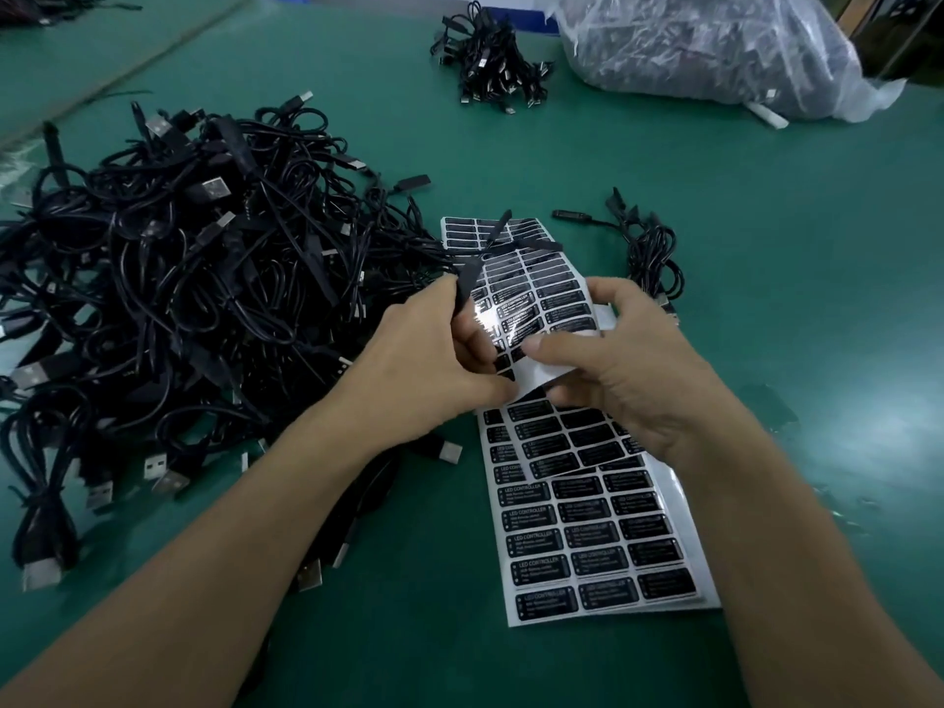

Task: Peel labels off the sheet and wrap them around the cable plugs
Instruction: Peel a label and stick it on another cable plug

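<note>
The label may fold on itself or stick to my skin, because the label sheet (549,305) is bent upward and both hands crowd at its edge. My left hand (434,360) is closed around a thin black cable plug (467,284). My right hand (631,373) pinches the sheet, which rises between my hands above another sheet (587,534) lying flat on the counter (776,258).

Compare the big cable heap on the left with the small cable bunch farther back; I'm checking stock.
The cable heap is far larger than the cable bunch. The heap sprawls loose and tangled; the bunch is compact. The heap lies beside the left hand; the bunch sits far off, near the plastic bag. Both are black USB cables on the green table.
</note>
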